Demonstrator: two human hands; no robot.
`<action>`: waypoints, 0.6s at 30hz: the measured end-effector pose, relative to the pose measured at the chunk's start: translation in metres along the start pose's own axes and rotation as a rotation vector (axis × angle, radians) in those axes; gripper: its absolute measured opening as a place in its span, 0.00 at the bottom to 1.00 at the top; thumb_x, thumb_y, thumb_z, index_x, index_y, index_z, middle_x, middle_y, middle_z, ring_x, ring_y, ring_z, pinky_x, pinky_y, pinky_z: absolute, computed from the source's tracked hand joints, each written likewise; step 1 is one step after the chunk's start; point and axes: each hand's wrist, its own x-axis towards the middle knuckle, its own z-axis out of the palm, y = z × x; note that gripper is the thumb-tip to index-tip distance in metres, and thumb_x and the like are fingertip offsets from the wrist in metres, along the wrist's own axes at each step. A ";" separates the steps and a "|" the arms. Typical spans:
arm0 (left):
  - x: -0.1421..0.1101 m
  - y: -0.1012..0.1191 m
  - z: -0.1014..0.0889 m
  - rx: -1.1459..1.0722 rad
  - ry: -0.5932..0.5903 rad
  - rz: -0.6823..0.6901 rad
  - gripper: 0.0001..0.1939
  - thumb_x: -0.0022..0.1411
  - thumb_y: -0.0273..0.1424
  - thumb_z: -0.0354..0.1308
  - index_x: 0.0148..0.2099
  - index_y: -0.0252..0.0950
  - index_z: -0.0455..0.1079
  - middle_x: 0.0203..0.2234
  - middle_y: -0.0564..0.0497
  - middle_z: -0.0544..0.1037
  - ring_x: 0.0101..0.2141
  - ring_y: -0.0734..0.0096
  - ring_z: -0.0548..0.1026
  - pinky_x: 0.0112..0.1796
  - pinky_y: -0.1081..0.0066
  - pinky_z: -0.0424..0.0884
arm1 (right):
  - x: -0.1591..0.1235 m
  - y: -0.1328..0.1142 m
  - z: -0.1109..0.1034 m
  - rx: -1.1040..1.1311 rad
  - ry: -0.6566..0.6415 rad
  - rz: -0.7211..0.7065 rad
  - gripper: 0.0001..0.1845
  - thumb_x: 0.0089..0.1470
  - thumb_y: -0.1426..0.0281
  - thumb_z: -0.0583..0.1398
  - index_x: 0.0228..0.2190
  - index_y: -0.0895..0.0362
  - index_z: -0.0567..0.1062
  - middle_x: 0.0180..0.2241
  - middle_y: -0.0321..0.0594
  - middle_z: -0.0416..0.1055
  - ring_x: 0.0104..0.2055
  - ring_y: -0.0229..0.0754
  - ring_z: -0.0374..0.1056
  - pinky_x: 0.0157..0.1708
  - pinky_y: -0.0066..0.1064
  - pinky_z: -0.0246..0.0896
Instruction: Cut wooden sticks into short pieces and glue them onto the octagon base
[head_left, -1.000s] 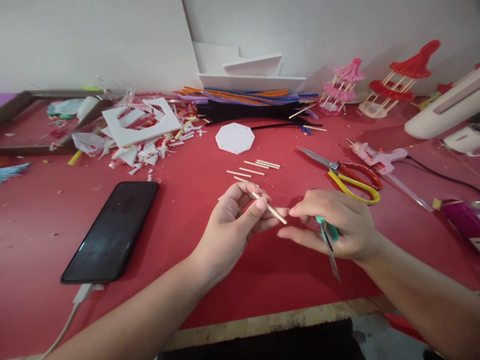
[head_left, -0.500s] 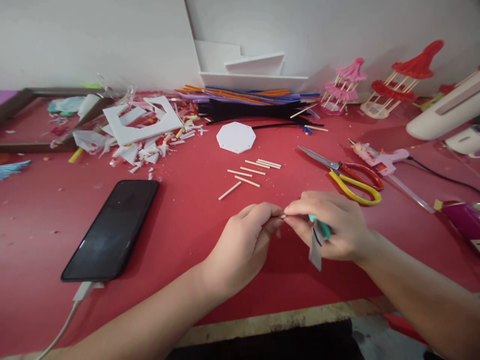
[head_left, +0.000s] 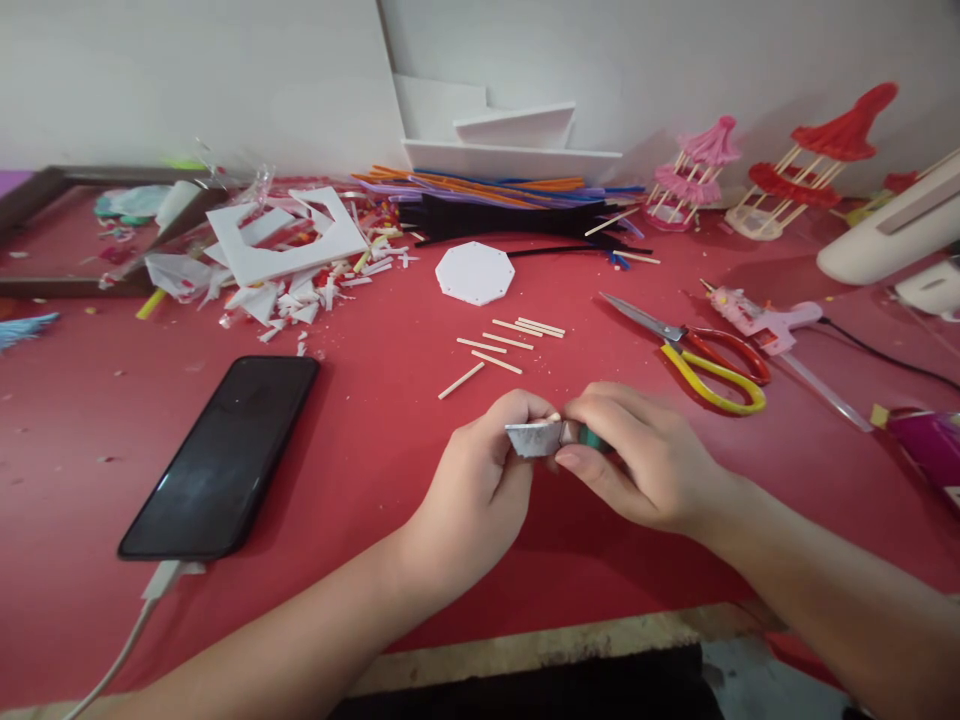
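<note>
My right hand (head_left: 645, 450) is closed around the green handle of a small knife (head_left: 534, 440). Its broad grey blade lies flat across the fingertips of my left hand (head_left: 484, 480). Pinched in those left fingers is a short wooden stick (head_left: 556, 416), of which only a pale tip shows; blade and fingers hide the rest. Just beyond my hands, several cut wooden sticks (head_left: 508, 341) lie loosely on the red tabletop (head_left: 375, 450). Behind them rests a white eight-sided foam board piece (head_left: 475, 273) with small holes near its edge.
Scissors (head_left: 682, 350) and a pink glue gun (head_left: 765, 318) lie at right. A phone (head_left: 221, 455) with a cable is at left. Foam scraps (head_left: 281, 300) and pipe cleaners (head_left: 487, 195) fill the back, beside pink (head_left: 690, 175) and red (head_left: 810, 175) carousel-like models.
My right hand has turned the knife: its blade hung down below the hand before and now points left over my left fingertips. My left hand has stayed nearly in place.
</note>
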 end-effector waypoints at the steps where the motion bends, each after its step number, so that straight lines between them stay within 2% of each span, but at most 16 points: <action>1: 0.000 0.000 0.000 -0.014 -0.003 0.006 0.14 0.60 0.13 0.44 0.34 0.36 0.63 0.27 0.57 0.67 0.28 0.79 0.64 0.31 0.78 0.62 | 0.000 0.000 0.000 -0.002 0.007 0.001 0.13 0.63 0.62 0.53 0.31 0.58 0.66 0.26 0.35 0.61 0.28 0.36 0.56 0.28 0.29 0.54; 6: 0.001 -0.001 0.000 -0.040 0.000 0.021 0.15 0.57 0.12 0.43 0.35 0.36 0.64 0.28 0.57 0.68 0.29 0.79 0.65 0.32 0.78 0.63 | -0.001 0.000 -0.001 0.006 0.020 0.015 0.12 0.63 0.62 0.54 0.32 0.58 0.66 0.26 0.35 0.62 0.28 0.35 0.56 0.28 0.28 0.53; 13: -0.002 -0.004 0.001 0.002 0.014 -0.019 0.14 0.58 0.14 0.45 0.36 0.37 0.63 0.25 0.59 0.65 0.25 0.79 0.60 0.27 0.78 0.60 | -0.002 0.000 -0.001 -0.003 0.027 0.029 0.14 0.64 0.61 0.53 0.33 0.58 0.67 0.27 0.35 0.63 0.28 0.35 0.57 0.28 0.28 0.53; 18: -0.001 -0.002 0.001 -0.050 0.021 -0.023 0.12 0.61 0.15 0.45 0.36 0.36 0.64 0.26 0.57 0.67 0.27 0.79 0.63 0.30 0.78 0.62 | -0.002 0.000 0.001 -0.001 0.033 0.038 0.14 0.64 0.61 0.52 0.32 0.58 0.67 0.26 0.35 0.63 0.27 0.35 0.57 0.28 0.29 0.52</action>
